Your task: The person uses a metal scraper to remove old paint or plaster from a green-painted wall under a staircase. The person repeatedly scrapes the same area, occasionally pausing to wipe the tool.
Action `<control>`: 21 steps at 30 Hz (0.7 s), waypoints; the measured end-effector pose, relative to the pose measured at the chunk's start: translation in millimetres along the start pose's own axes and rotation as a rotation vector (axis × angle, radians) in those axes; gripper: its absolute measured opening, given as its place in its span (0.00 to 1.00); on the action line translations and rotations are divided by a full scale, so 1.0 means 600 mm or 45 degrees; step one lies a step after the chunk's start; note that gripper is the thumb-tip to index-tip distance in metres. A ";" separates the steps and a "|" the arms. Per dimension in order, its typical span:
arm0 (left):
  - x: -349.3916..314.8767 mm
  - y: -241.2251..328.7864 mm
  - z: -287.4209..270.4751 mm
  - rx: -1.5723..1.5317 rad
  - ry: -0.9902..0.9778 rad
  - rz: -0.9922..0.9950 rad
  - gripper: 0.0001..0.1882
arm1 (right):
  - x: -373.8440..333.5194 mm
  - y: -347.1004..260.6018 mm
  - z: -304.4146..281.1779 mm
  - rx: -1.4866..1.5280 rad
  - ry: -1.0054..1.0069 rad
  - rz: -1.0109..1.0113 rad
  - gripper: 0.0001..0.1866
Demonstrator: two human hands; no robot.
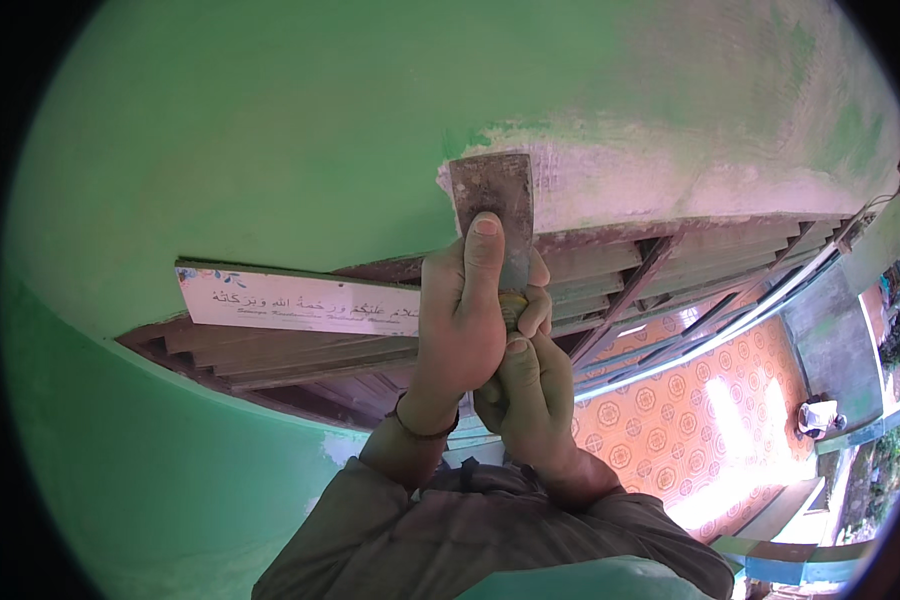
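Note:
A wide-bladed scraper [493,185] points up against the green wall [300,130], its worn metal blade over the border between green paint and a pale stripped patch [610,180]. My left hand [462,320] is closed round the scraper, with its thumb pressed flat along the blade. Lower down, my right hand [535,395] grips the handle, which is mostly hidden by the fingers. Only a small yellowish part of the handle shows between the two hands. Whether the blade edge touches the wall is hard to tell.
Below the patch runs a dark wooden frame with slats [600,285]. A white printed sign [300,300] is fixed across it, just left of my hands. Far down at right are an orange patterned tile floor [660,430] and a person in a light top [818,416].

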State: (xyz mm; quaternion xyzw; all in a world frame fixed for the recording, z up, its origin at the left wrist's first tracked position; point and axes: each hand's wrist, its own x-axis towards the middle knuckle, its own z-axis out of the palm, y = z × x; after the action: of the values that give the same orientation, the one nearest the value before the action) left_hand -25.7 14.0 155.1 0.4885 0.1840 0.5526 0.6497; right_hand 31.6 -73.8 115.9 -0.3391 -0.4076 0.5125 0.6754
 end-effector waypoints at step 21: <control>0.013 0.010 0.012 0.205 -0.067 0.262 0.24 | 0.016 -0.009 -0.001 -0.064 0.009 -0.116 0.18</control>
State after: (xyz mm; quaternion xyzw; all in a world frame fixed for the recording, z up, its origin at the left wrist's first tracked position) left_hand -20.7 17.1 166.0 0.5697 0.1596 0.5868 0.5528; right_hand 36.0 -65.7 122.4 -0.3390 -0.4329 0.4697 0.6907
